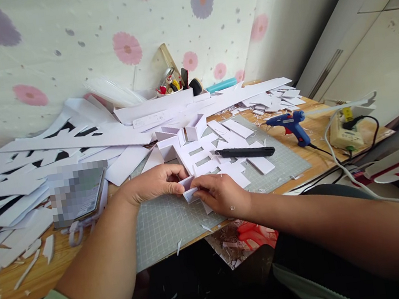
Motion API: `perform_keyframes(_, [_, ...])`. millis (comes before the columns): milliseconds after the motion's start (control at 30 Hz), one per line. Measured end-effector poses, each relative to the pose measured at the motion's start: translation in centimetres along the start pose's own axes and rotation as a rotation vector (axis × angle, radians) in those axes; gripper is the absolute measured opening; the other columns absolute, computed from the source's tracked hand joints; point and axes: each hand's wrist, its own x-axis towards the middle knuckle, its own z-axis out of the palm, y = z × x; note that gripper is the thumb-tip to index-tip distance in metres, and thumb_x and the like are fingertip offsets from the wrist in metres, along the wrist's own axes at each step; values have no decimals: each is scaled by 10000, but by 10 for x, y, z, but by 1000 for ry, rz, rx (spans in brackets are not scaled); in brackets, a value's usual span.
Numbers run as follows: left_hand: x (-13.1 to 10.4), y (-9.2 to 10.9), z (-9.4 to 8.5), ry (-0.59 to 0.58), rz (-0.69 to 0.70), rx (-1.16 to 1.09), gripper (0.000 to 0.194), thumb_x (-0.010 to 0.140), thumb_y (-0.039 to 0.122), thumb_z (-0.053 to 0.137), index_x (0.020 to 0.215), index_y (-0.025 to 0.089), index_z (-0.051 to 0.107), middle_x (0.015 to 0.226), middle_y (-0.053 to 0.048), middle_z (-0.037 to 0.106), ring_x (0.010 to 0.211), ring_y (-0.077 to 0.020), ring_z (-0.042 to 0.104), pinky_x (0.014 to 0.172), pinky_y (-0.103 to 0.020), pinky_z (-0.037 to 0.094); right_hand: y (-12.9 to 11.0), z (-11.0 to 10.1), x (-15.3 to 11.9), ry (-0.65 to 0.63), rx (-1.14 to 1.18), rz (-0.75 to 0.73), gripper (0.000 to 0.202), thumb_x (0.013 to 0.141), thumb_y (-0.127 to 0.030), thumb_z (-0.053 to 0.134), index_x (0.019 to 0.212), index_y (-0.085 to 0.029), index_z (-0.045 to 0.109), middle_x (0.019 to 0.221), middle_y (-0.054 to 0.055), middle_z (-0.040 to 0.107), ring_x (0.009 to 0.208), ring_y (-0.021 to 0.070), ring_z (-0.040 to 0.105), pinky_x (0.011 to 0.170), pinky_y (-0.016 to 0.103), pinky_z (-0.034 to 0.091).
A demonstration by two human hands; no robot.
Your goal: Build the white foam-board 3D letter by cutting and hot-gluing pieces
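Between my two hands, near the front of the grey cutting mat (166,231), is a small folded white board piece (190,195). My left hand (159,182) pinches its left side between thumb and fingers. On its right side, my right hand (222,193) grips the edge with bent fingers. Just behind stand more small white board boxes (196,126), beside a flat white panel with rectangular slots (200,155). A black utility knife (246,152) lies across white pieces to the right of the panel.
A blue glue gun (293,126) rests on the wooden table (319,140) at right, near a power strip (345,131) and cables. Cut white sheets (83,141) pile up at left, beside a phone (82,190). A tool holder (171,90) stands behind.
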Motion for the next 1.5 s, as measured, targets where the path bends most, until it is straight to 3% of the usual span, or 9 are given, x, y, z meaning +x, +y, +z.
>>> perform_keyframes(333, [-2, 3, -2, -6, 11, 56, 334, 738, 472, 678, 852, 165, 615, 828, -10, 596, 787, -168, 537, 692, -245, 404, 9, -6, 1, 6, 29, -109, 242, 847, -140, 592, 1070, -209, 658, 970, 30, 706, 838, 132, 641, 773, 242, 473])
perform_keyframes(467, [-2, 2, -2, -8, -7, 24, 312, 736, 449, 692, 846, 166, 623, 812, -4, 602, 771, -153, 538, 685, -234, 411, 11, -7, 2, 10, -31, -127, 234, 835, -141, 604, 1058, -192, 657, 904, 37, 693, 767, 126, 623, 725, 235, 475])
perform_keyframes(600, [-4, 1, -3, 10, -22, -64, 340, 701, 453, 725, 856, 162, 640, 808, -13, 630, 759, -155, 559, 686, -245, 434, 8, -21, 3, 83, -91, -237, 204, 866, -235, 591, 1049, -164, 644, 828, 55, 663, 704, 133, 596, 664, 237, 474])
perform_keyframes(667, [-5, 1, -3, 93, 7, -97, 343, 688, 450, 739, 850, 161, 652, 805, -21, 638, 756, -158, 564, 680, -252, 442, 4, -32, 2, 116, -124, -306, 186, 899, -205, 521, 1032, -156, 641, 822, 68, 658, 692, 135, 589, 638, 238, 470])
perform_keyframes(800, [-8, 4, 0, 446, 123, -149, 290, 689, 410, 758, 793, 158, 657, 715, -11, 586, 639, -128, 516, 595, -247, 427, -7, -50, -1, 56, -87, -392, 257, 884, -69, 418, 1020, -149, 621, 855, 81, 661, 744, 135, 595, 654, 229, 469])
perform_keyframes(867, [-10, 10, 7, 566, 226, -166, 278, 688, 397, 769, 793, 159, 668, 724, -16, 572, 637, -124, 505, 592, -250, 426, -12, -54, -2, 25, -80, -402, 272, 869, -49, 405, 1015, -155, 609, 838, 73, 650, 746, 132, 583, 660, 227, 463])
perform_keyframes(1000, [-11, 25, 26, 555, 354, -209, 338, 666, 417, 790, 877, 166, 708, 776, -46, 614, 712, -154, 548, 648, -274, 462, -16, -55, -1, -19, -155, -395, 286, 852, -57, 420, 1029, -164, 618, 802, 54, 617, 693, 131, 539, 625, 228, 428])
perform_keyframes(1233, [-8, 35, 36, 624, 248, -203, 213, 692, 345, 777, 782, 170, 696, 725, -26, 652, 633, -132, 573, 611, -258, 481, -18, -52, 5, -98, -275, -367, 291, 838, -85, 433, 1019, -155, 651, 786, 54, 607, 704, 156, 518, 632, 265, 412])
perform_keyframes(1500, [-9, 35, 31, 634, 190, -189, 236, 739, 414, 711, 695, 189, 655, 622, -19, 649, 589, -153, 590, 593, -287, 497, -15, -58, 11, 93, -195, -373, 312, 884, -93, 451, 1159, -183, 566, 794, 44, 618, 665, 131, 518, 596, 237, 414])
